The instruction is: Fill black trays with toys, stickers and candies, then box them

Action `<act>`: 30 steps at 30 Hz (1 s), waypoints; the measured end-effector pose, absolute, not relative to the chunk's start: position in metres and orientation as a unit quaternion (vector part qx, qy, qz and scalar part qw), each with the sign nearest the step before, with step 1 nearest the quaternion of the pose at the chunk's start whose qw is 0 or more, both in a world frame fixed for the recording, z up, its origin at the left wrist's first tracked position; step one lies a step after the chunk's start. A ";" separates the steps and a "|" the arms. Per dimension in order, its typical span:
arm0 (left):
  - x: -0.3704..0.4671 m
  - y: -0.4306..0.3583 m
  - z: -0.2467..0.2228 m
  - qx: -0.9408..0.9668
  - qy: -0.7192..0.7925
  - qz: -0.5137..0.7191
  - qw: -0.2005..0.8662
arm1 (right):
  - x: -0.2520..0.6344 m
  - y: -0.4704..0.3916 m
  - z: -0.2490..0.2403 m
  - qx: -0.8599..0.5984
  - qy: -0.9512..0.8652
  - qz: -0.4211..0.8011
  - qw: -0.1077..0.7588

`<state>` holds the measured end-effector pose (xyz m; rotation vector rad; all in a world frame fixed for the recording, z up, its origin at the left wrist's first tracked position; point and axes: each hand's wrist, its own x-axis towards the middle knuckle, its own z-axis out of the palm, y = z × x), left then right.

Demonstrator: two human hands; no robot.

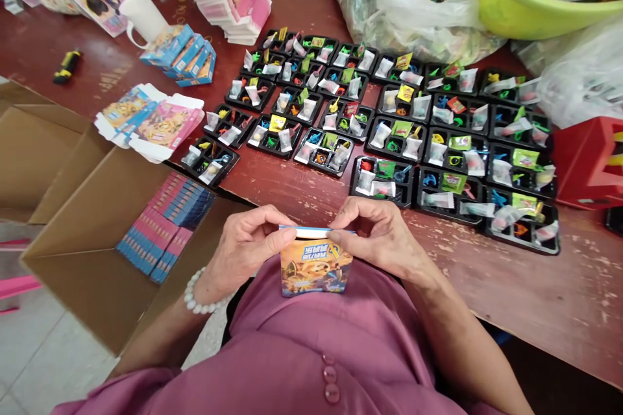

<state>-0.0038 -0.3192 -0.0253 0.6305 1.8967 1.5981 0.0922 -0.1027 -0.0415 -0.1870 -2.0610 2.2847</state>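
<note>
A small printed cardboard box (316,269), orange with blue edges, is held upright against my front, just off the table's near edge. My left hand (248,243) pinches its upper left corner between thumb and fingers. On the opposite corner, my right hand (377,237) grips with the thumb on the printed face. A white strip of the box's top flap shows between my thumbs. Beyond my hands lie rows of black plastic trays (384,181), their compartments filled with wrapped packets and small coloured plastic pieces. What the box contains is hidden.
An open carton (73,259) at my left holds rows of pink and blue boxes (156,227). Flat boxes (150,120), stacked blue boxes (182,55), a white mug (143,18) and a cutter (67,67) lie left. A plastic bag (389,0), yellow-green basin (501,6) and red container (591,162) stand right.
</note>
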 end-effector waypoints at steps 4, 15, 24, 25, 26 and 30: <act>-0.002 -0.319 -0.030 0.270 0.700 0.607 0.263 | 0.093 -0.098 -0.036 -0.049 -0.669 0.742 -0.009; 0.014 -0.327 -0.039 0.443 0.742 0.503 0.018 | 0.117 -0.099 -0.070 0.051 -0.742 0.645 0.175; 0.011 -0.322 -0.036 0.438 0.740 0.507 0.053 | 0.122 -0.107 -0.067 0.041 -0.787 0.579 0.209; 0.009 -0.319 -0.032 0.436 0.736 0.515 0.049 | 0.122 -0.105 -0.062 0.040 -0.788 0.573 0.221; 0.007 -0.315 -0.029 0.441 0.731 0.519 0.039 | 0.122 -0.103 -0.057 0.042 -0.791 0.562 0.237; -0.005 -0.291 -0.026 0.475 0.699 0.535 0.008 | 0.122 -0.092 -0.044 0.046 -0.826 0.463 0.319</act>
